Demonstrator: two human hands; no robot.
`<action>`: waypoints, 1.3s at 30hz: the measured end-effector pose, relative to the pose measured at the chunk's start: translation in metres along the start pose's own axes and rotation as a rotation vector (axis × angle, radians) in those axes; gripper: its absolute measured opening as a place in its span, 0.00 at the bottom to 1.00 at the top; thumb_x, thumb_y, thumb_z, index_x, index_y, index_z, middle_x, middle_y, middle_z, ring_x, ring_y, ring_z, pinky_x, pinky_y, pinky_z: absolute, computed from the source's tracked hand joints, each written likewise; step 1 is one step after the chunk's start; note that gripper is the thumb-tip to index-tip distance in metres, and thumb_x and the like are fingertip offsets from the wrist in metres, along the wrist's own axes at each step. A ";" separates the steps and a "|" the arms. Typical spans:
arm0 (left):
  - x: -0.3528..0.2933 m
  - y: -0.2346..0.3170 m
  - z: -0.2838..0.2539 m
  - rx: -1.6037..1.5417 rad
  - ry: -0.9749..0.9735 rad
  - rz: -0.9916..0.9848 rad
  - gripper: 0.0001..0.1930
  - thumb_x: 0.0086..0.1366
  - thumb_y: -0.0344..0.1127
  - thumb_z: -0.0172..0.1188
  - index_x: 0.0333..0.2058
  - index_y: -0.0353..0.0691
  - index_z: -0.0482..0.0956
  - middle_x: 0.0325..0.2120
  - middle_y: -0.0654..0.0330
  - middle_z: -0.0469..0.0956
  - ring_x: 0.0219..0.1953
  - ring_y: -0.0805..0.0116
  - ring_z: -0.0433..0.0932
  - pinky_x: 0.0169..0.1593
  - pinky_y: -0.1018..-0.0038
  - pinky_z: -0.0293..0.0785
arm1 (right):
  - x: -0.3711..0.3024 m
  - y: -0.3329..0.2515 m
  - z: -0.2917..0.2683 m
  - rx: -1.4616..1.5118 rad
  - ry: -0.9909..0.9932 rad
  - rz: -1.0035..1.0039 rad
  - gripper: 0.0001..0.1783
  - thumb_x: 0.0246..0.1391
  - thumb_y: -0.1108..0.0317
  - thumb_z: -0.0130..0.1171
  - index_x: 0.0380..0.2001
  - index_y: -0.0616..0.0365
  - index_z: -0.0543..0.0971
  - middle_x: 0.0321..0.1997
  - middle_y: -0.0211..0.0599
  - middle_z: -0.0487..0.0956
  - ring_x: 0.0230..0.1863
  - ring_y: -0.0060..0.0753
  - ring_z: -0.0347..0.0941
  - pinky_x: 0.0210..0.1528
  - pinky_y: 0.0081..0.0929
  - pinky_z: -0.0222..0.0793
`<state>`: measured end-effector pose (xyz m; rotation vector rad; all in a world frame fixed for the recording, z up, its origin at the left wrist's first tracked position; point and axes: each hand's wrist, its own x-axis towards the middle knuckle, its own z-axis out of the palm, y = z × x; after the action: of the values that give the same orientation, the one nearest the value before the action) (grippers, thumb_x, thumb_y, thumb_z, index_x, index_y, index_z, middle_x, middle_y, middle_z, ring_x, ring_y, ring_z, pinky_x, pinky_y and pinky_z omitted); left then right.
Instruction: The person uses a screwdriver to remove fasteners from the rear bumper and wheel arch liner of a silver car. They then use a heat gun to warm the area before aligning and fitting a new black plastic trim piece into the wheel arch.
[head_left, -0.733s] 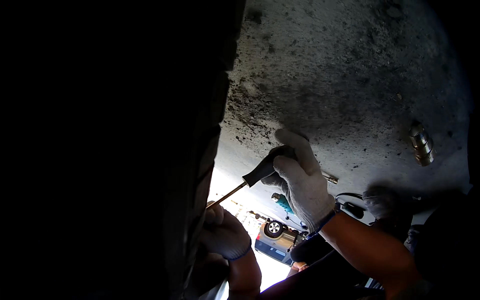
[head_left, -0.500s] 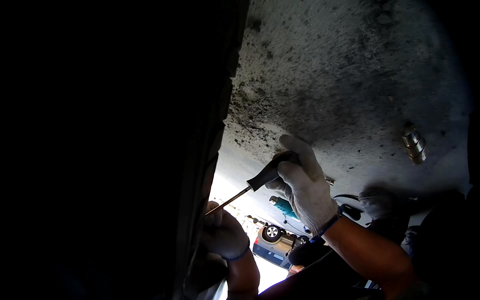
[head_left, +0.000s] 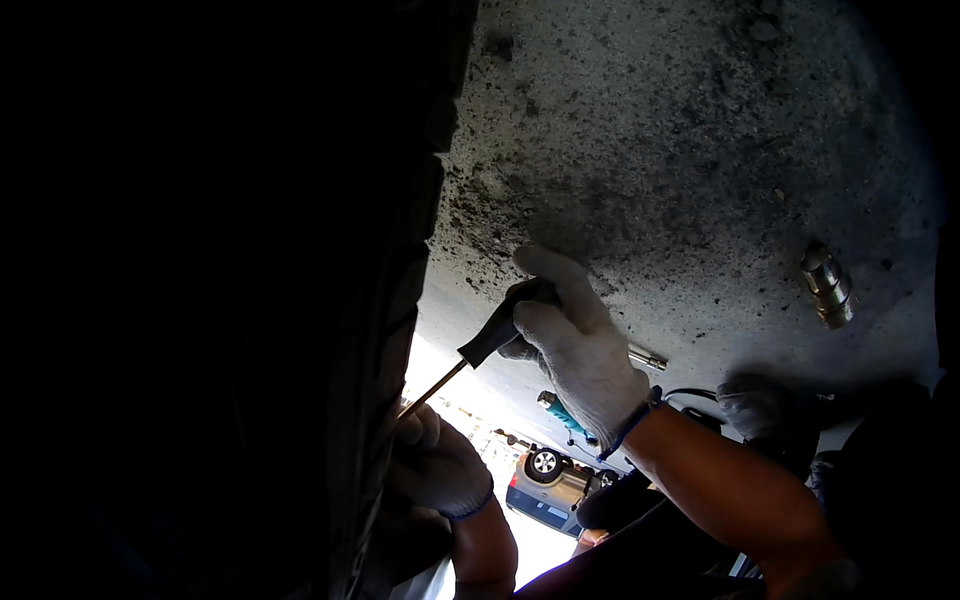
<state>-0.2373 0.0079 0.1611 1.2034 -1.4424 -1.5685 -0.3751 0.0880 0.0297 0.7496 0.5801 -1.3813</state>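
Note:
My right hand point(head_left: 580, 345), in a white knit glove with a blue cuff, is closed around the dark handle of a screwdriver point(head_left: 490, 338). Its thin shaft slants down to the left. The tip ends at the dark tyre point(head_left: 405, 290), beside the fingers of my left hand point(head_left: 440, 468). That hand, gloved alike, is curled against the tyre's edge, partly in shadow; whatever its fingers grip is hidden.
On the dirt-specked concrete floor point(head_left: 640, 130) lie a stepped metal fitting point(head_left: 828, 285), a slim metal rod point(head_left: 647, 357) and a teal power tool point(head_left: 565, 415). A shoe point(head_left: 755, 405) rests at the right. Beyond, a vehicle point(head_left: 545, 490) appears upside down.
My right hand and the screwdriver have shifted left and slightly up in view. The tyre edge and my left hand also appear a little further left. More of the metal rod shows.

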 end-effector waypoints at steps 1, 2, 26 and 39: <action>0.001 0.000 0.001 0.001 -0.013 -0.001 0.21 0.83 0.45 0.44 0.56 0.33 0.75 0.36 0.55 0.81 0.31 0.72 0.72 0.32 0.78 0.61 | 0.001 0.000 0.002 -0.007 -0.005 -0.007 0.34 0.61 0.73 0.53 0.70 0.66 0.62 0.44 0.45 0.76 0.43 0.35 0.79 0.50 0.35 0.79; 0.002 0.000 0.001 0.014 -0.053 -0.003 0.21 0.83 0.45 0.43 0.56 0.33 0.75 0.38 0.55 0.82 0.32 0.72 0.72 0.32 0.78 0.61 | 0.002 -0.001 0.003 -0.015 -0.014 -0.012 0.34 0.61 0.73 0.53 0.70 0.66 0.62 0.44 0.45 0.76 0.43 0.35 0.79 0.51 0.35 0.79; -0.006 -0.001 0.001 0.035 0.055 0.054 0.19 0.82 0.42 0.45 0.64 0.43 0.71 0.52 0.56 0.81 0.44 0.65 0.78 0.39 0.72 0.70 | 0.023 -0.005 0.027 0.091 -0.064 0.192 0.42 0.58 0.73 0.63 0.73 0.65 0.57 0.51 0.55 0.75 0.47 0.43 0.82 0.52 0.36 0.86; -0.004 0.000 0.005 0.087 0.018 0.061 0.19 0.81 0.42 0.49 0.64 0.43 0.71 0.57 0.56 0.79 0.45 0.64 0.80 0.39 0.73 0.74 | 0.028 0.006 0.036 0.234 -0.091 0.175 0.29 0.61 0.66 0.66 0.61 0.64 0.67 0.48 0.48 0.81 0.43 0.36 0.83 0.43 0.31 0.85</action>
<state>-0.2405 0.0133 0.1615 1.2090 -1.5356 -1.4634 -0.3678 0.0427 0.0324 0.8983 0.2768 -1.3260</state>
